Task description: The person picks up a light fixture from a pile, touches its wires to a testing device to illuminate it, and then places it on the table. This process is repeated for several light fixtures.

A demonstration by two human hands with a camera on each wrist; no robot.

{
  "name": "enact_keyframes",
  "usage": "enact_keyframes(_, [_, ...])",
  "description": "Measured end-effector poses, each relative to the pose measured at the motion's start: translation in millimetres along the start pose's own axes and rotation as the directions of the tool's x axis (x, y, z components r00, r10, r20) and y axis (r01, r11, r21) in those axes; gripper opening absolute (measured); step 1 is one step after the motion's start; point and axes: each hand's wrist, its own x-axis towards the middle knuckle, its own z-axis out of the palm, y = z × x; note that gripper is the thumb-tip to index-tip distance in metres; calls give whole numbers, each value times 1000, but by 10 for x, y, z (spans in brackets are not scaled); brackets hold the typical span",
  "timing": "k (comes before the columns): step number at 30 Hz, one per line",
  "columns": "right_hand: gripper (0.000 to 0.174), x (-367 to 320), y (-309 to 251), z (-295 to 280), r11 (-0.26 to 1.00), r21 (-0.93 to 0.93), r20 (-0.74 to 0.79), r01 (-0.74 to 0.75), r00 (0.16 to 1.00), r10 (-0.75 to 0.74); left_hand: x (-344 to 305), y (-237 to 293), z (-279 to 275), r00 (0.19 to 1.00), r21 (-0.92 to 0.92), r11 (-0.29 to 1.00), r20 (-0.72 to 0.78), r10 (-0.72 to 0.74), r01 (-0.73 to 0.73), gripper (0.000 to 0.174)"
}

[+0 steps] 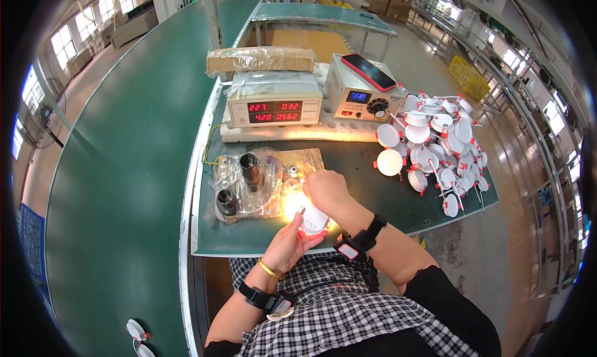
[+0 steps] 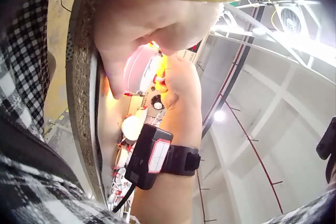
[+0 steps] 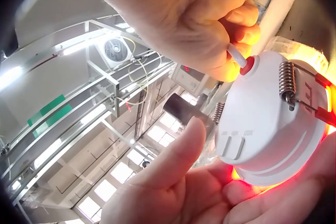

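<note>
Head view is showing a pale display meter with red digits standing on white foam, a cardboard box wrapped in clear plastic lying on top of it. Beside it a grey metal box with a black dial is carrying a red-edged phone. To the right, a heap of round white lamps with red clips is covering part of the green tabletop, one lit lamp glowing at its near edge. Two black cylinders are standing on the plastic-covered cardboard, close beyond the left hand, and bright glare is hiding detail there. Nearer the person, a round white lamp with coil springs is resting in the left hand, its glowing face turned toward the palm; the fingers are supporting it from beneath and the thumb is reaching up beside it. Right hand is curling its fingers closed around the short white cable, just above the red grommet on the lamp's back.
</note>
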Motion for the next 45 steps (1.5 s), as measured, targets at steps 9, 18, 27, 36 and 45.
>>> enact_keyframes(9, [16, 13, 36, 74, 999, 24, -45, 31, 999, -30, 18, -105, 8, 994, 238, 971, -92, 59, -36, 32])
enact_keyframes(18, [18, 15, 54, 106, 999, 16, -76, 29, 997, -27, -24, -7, 1, 1000, 87, 996, -13, -10, 11, 37])
enact_keyframes(27, [18, 6, 41, 65, 999, 29, -54, 35, 998, -34, -12, -11, -2, 1000, 107, 994, -13, -16, 17, 35])
enact_keyframes(36, [18, 14, 36, 64, 999, 26, -43, 23, 999, -22, -1, -19, -23, 1000, 124, 992, -11, -22, 23, 35])
enact_keyframes(45, [19, 10, -20, -12, 1000, 11, 24, -14, 1000, 14, 3, -32, 5, 998, 144, 989, -62, -2, 11, 30])
